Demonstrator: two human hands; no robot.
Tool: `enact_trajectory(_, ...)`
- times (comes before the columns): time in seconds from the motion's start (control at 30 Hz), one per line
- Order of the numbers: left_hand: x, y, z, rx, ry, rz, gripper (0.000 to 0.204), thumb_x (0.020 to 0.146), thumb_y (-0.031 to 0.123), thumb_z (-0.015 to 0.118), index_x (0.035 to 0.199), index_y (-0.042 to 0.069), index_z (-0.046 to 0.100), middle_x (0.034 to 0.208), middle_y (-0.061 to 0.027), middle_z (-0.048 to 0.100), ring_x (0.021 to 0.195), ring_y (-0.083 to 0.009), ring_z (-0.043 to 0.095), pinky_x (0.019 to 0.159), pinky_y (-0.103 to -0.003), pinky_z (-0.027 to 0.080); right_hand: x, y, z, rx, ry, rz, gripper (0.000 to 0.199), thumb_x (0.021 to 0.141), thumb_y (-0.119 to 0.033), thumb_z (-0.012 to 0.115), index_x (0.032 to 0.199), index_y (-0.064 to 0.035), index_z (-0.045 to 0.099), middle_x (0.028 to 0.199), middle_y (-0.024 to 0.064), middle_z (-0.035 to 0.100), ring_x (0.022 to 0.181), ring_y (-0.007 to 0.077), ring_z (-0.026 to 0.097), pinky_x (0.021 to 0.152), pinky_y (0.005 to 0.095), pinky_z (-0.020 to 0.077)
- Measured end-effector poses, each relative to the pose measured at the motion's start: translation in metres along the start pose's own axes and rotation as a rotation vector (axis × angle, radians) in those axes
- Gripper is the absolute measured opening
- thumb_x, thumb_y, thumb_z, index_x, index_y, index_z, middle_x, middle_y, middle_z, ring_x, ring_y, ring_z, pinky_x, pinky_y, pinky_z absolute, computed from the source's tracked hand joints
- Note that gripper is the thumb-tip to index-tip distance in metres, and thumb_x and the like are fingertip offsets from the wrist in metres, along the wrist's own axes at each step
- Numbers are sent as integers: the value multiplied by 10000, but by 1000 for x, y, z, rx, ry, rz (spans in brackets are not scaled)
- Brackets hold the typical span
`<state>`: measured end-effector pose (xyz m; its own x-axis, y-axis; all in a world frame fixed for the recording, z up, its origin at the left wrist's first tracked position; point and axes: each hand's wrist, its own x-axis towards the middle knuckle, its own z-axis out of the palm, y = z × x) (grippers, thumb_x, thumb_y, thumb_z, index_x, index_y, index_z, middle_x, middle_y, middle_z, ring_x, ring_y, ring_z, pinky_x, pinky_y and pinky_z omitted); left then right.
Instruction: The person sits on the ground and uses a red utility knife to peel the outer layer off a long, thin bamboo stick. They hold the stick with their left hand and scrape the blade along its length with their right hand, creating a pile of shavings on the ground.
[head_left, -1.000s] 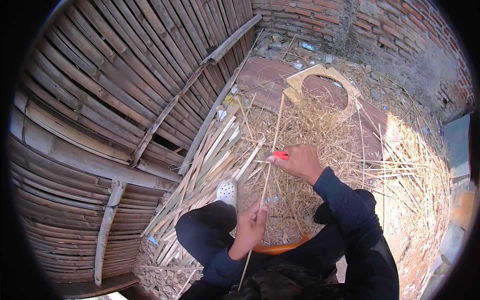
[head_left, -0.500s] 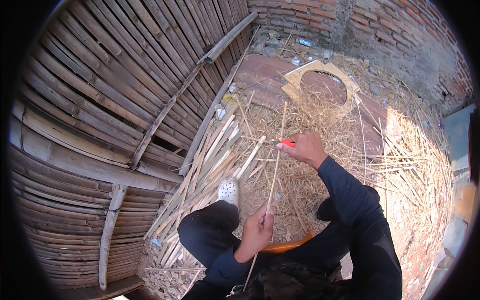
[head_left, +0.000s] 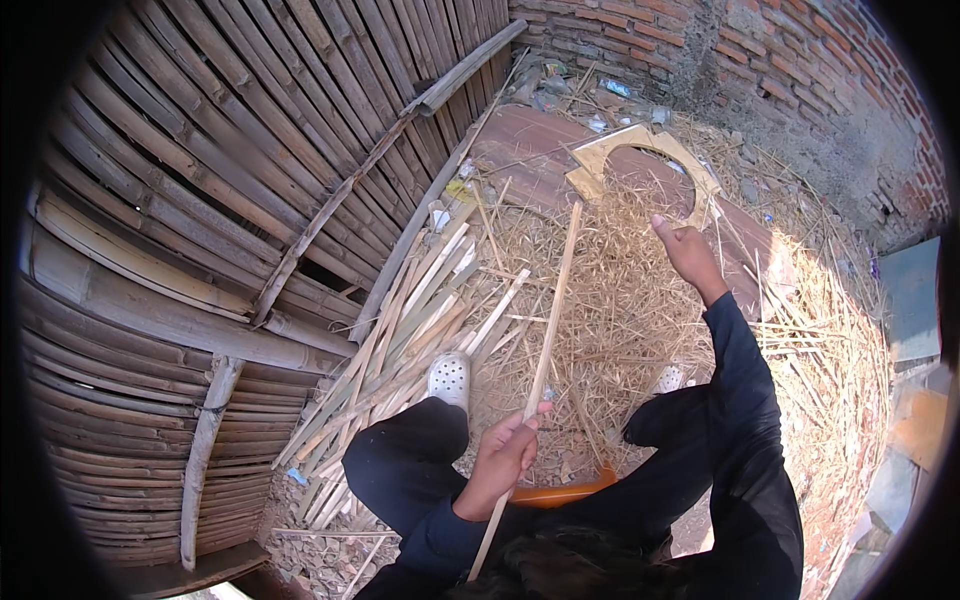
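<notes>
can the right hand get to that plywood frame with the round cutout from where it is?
Probably yes. The right hand is stretched out just short of the plywood frame, with only loose straw between them.

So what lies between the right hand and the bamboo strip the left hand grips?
In the head view, only loose straw covers the ground between the right hand and the bamboo strip gripped by the left hand; nothing else shows there.

Left grip [head_left: 503, 455] holds a pale bamboo strip [head_left: 548, 320], matt and smooth-split. Under it: dry fibrous straw shavings [head_left: 620, 310], rough. Beyond right grip [head_left: 683, 250]: raw plywood cutout [head_left: 640, 150], coarse brick wall [head_left: 800, 60]. Left of both: weathered bamboo fence [head_left: 200, 200], dull.
</notes>
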<state>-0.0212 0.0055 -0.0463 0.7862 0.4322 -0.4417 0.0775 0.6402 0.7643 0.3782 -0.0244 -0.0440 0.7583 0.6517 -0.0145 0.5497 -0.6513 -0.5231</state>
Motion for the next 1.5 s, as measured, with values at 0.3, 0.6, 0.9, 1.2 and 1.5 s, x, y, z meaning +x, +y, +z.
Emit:
enact_trajectory(0.3,17,11,7,-189,133,3,302,974,144,450,1216,-23,520,500,30,390,382,-58,314,466,-210,308,-145,-108,54,-150,-309,-713,657,757,-713,560,562,-90,641,465,125,536,446,312,570,446,404,438)
enact_trajectory(0.6,11,12,8,-123,124,29,300,981,161,460,1221,-3,533,531,50,374,427,-36,322,412,-187,255,-133,-105,62,-170,-343,-611,730,749,-793,466,632,-110,694,495,121,576,480,275,619,444,391,448)
enact_trajectory(0.9,13,12,6,-63,122,68,327,990,162,446,1276,17,513,537,54,359,433,-30,307,408,-186,250,-122,-101,73,-130,-204,-716,735,756,-785,469,631,-93,682,516,132,584,493,300,616,466,423,459)
enact_trajectory(1.2,4,17,15,-20,86,45,328,985,131,431,1259,-35,504,516,51,355,416,-42,303,460,-202,296,-89,-84,66,-72,-132,-520,749,812,-744,441,669,-51,687,525,162,583,540,341,621,517,453,476)
enact_trajectory(1.5,3,7,8,26,116,123,343,986,134,472,1303,8,501,571,89,359,487,-4,308,454,-188,235,-123,-93,78,-47,-134,-703,642,715,-733,582,591,-106,641,498,84,566,458,273,580,443,385,426)
